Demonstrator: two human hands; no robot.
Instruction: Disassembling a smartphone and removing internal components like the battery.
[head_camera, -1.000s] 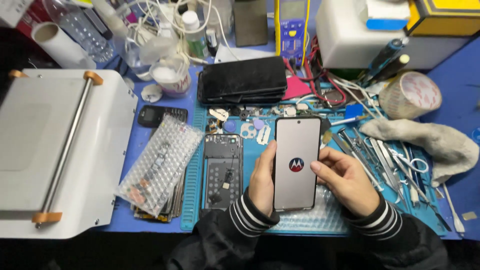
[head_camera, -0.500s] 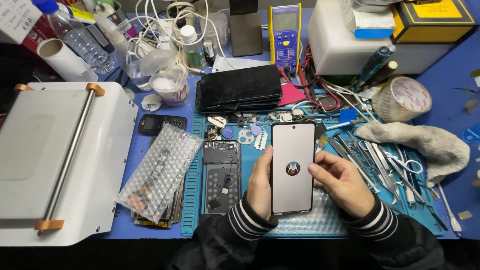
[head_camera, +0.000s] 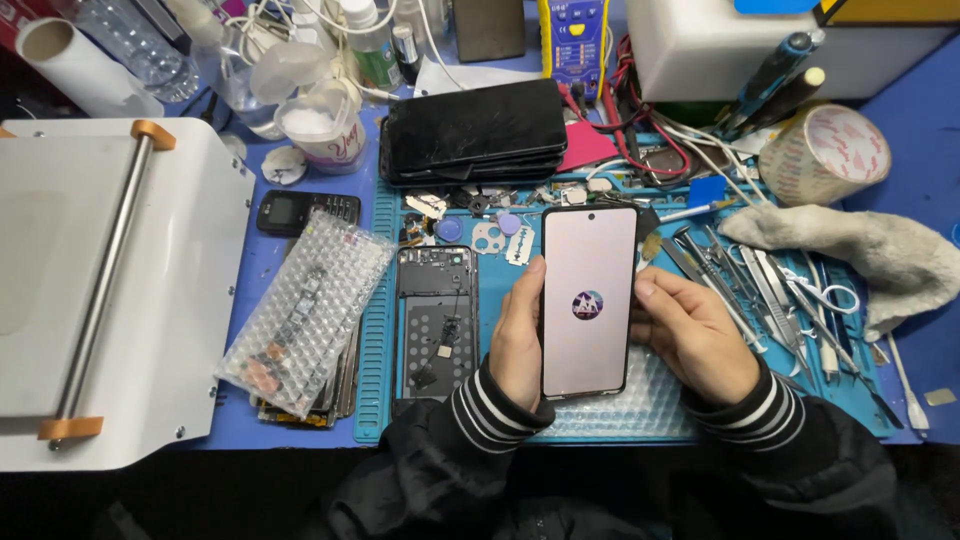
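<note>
Since the earlier frame, your lit black-framed smartphone (head_camera: 589, 301) shows a changed round logo. Your left hand (head_camera: 518, 340) and right hand (head_camera: 695, 335) grip its sides at frame centre, above the blue ridged mat (head_camera: 380, 300).

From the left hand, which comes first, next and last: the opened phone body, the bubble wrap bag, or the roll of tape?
Measured from the left hand in the head view:
1. Opened phone body, lying on the mat right beside that hand, on its left.
2. Bubble wrap bag, further left, past the phone body.
3. Roll of tape, far off at the upper right.
</note>
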